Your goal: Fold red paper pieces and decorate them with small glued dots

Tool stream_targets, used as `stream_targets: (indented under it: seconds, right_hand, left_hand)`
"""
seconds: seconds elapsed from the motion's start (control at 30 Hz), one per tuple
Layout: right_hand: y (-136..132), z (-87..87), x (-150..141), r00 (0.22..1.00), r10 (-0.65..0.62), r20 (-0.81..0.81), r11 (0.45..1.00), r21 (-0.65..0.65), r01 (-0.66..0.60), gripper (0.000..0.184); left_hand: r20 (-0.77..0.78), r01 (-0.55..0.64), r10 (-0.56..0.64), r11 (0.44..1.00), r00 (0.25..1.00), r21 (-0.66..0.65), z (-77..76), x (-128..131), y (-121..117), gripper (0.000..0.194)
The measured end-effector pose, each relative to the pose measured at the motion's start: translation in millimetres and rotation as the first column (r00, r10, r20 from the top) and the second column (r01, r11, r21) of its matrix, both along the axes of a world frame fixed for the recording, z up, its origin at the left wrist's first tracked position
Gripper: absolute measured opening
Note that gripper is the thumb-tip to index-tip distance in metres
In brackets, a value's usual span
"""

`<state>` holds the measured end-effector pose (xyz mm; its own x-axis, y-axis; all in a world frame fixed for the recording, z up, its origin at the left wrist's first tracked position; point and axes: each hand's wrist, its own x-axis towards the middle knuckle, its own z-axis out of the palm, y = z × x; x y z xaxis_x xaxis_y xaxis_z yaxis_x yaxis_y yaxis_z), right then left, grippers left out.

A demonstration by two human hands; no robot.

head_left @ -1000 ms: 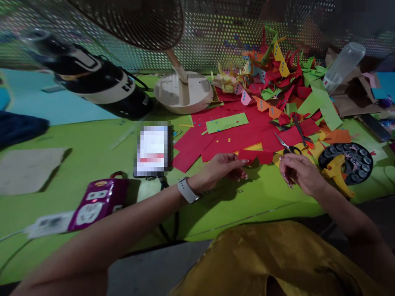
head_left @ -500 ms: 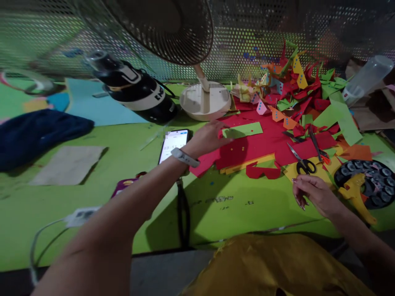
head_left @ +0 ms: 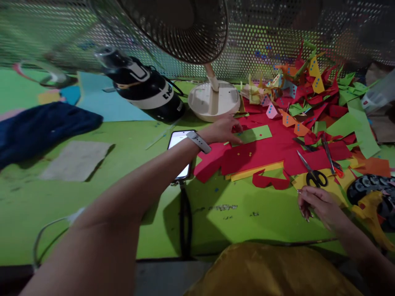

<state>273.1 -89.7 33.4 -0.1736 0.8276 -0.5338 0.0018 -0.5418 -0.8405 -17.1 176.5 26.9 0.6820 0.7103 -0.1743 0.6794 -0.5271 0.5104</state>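
My left hand (head_left: 224,130) reaches over the left end of a light green paper strip (head_left: 256,135), thumb and fingers apart. Whether its fingertips touch the strip I cannot tell. A tiny red dot lies on the strip, which rests on red paper sheets (head_left: 271,150). My right hand (head_left: 319,205) hovers near the table's front edge with curled fingers, thumb and forefinger together; anything between them is too small to make out. Left of it lies a folded red paper piece with notched edges (head_left: 271,181). Black-handled scissors (head_left: 316,178) lie just beyond that hand.
Behind stands a fan (head_left: 214,100) beside a leaning black bottle (head_left: 154,96). A phone (head_left: 185,170) lies under my left forearm. Cut, dotted paper shapes (head_left: 286,119) pile up at the back right. Right are a yellow tool (head_left: 370,209) and a round black tray (head_left: 358,187).
My left hand has let go of the folded red paper, now on the table, and moved up and left to the green strip. My right hand stays curled; the view has shifted left.
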Motion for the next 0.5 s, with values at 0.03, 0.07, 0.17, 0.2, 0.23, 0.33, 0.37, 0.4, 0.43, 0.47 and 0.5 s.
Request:
stream_targets:
  seconds: [0.03, 0.07, 0.17, 0.2, 0.23, 0.33, 0.37, 0.4, 0.43, 0.47, 0.5]
  right_hand:
    - [0, 0.2, 0, 1.0, 0.001, 0.005, 1.0, 0.0, -0.001, 0.051]
    - [0, 0.4, 0, 1.0, 0.002, 0.009, 1.0, 0.001, -0.002, 0.051]
    - [0, 0.5, 0, 1.0, 0.0, 0.017, 1.0, -0.001, 0.0, 0.052]
    - [0, 0.3, 0, 1.0, -0.001, 0.019, 1.0, -0.005, 0.001, 0.053]
    - [0, 0.0, 0, 1.0, -0.002, 0.019, 1.0, -0.011, 0.002, 0.053]
    - [0, -1.5, 0, 1.0, -0.007, 0.019, 1.0, -0.016, 0.007, 0.054]
    - [0, -2.0, 0, 1.0, -0.005, 0.019, 1.0, -0.016, 0.005, 0.054]
    - [0, -2.4, 1, 1.0, 0.0, 0.019, 1.0, -0.014, 0.0, 0.053]
    - [0, -2.8, 1, 1.0, 0.006, 0.02, 1.0, -0.012, -0.006, 0.052]
    - [0, -3.1, 1, 1.0, 0.012, 0.021, 1.0, -0.008, -0.011, 0.051]
    - [0, -3.3, 1, 1.0, 0.014, 0.022, 1.0, -0.004, -0.014, 0.051]
  left_hand:
    - [-0.002, -0.005, 0.005, 0.999, 1.0, 0.049, -0.7, 0, 1, 0.043]
    - [-0.004, -0.007, 0.008, 0.996, 1.0, 0.087, -1.4, 0, 1, 0.048]
    - [-0.033, 0.027, -0.023, 0.992, 0.999, 0.121, -2.7, 3, 4, 0.052]
    - [-0.045, 0.04, -0.035, 0.992, 0.998, 0.121, -2.6, 5, 5, 0.051]
    - [-0.055, 0.047, -0.041, 0.992, 0.998, 0.116, -2.2, 6, 6, 0.05]
    - [-0.057, 0.045, -0.04, 0.995, 0.998, 0.091, 2.0, 10, 7, 0.049]
    - [-0.045, 0.043, -0.039, 0.995, 0.998, 0.094, 4.6, 11, 7, 0.048]
    - [-0.029, 0.039, -0.036, 0.994, 0.999, 0.103, 7.7, 10, 6, 0.045]
    - [-0.015, 0.037, -0.036, 0.993, 0.999, 0.11, 11.4, 9, 5, 0.041]
    - [-0.002, 0.034, -0.034, 0.993, 0.999, 0.115, 15.4, 8, 4, 0.037]
    - [0.009, 0.025, -0.026, 0.993, 1.0, 0.115, 19.6, 7, 3, 0.033]
